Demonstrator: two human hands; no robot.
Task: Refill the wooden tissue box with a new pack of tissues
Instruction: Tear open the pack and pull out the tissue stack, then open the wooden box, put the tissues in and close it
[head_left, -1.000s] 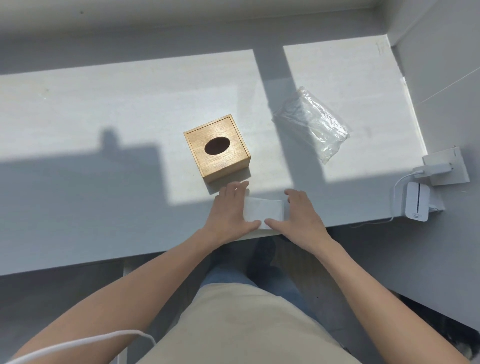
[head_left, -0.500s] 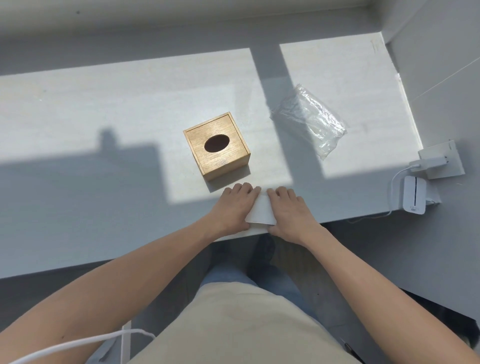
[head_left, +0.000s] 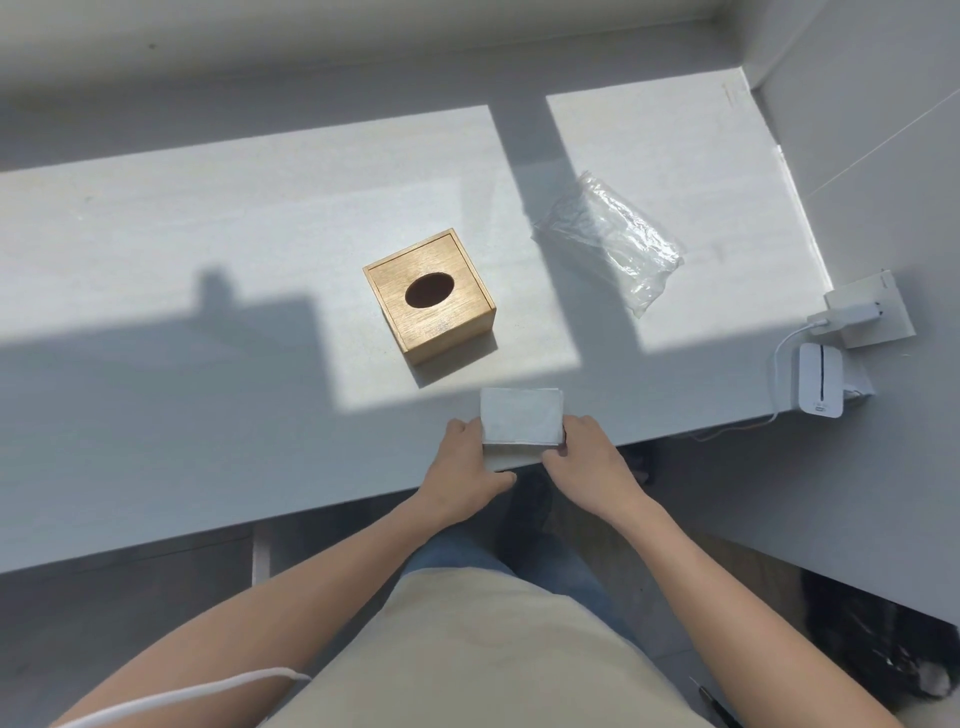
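A square wooden tissue box (head_left: 429, 297) with a dark oval slot in its lid stands in sunlight near the middle of the white table (head_left: 156, 249). A white stack of tissues (head_left: 521, 417) lies at the table's front edge, just in front of the box. My left hand (head_left: 464, 469) grips the stack's left near corner. On the other side my right hand (head_left: 586, 456) grips its right near corner. Both hands sit at the stack's near end, so its top face shows.
An empty clear plastic wrapper (head_left: 609, 236) lies crumpled at the back right of the table. On the right wall are a white socket with a plug (head_left: 865, 310) and a small white device (head_left: 820, 380) with a cable. The wall closes in the table's right end.
My hands lay flat over the stack, pressed together across it, and have slid back to its near corners. The stack's top is uncovered now.
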